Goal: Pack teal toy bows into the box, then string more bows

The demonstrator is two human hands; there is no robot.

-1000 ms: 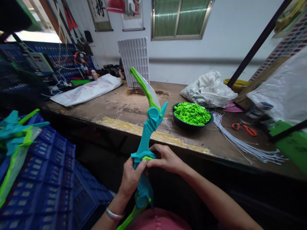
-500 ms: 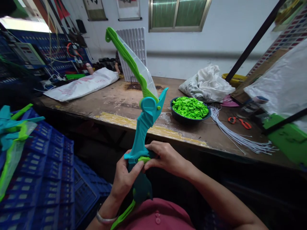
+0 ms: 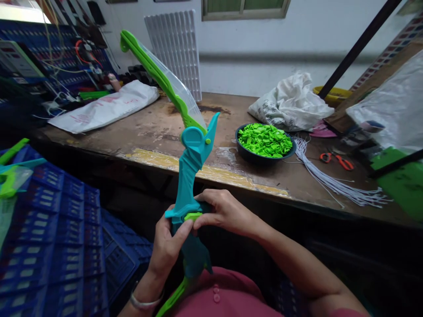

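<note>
I hold a toy bow [image 3: 189,169] upright in front of me, its grip teal and its upper limb green and clear, reaching up to the left. My left hand [image 3: 168,244] wraps the teal grip from the left, thumb pressed on a small green piece [image 3: 193,216] set in the grip. My right hand [image 3: 224,212] clasps the grip from the right, fingertips on the same green piece. The bow's lower green limb runs down past my lap.
A dark bowl [image 3: 264,156] of small green plastic parts sits on the worn wooden bench [image 3: 158,132]. White cords [image 3: 333,185] and orange scissors [image 3: 337,159] lie right of it. Blue crates [image 3: 59,246] with more bows stand at my left. White bags and a ribbed white tray are behind.
The bow's upper limb has swung up and to the left. My view has dropped lower. Both hands keep the same grip on the handle.
</note>
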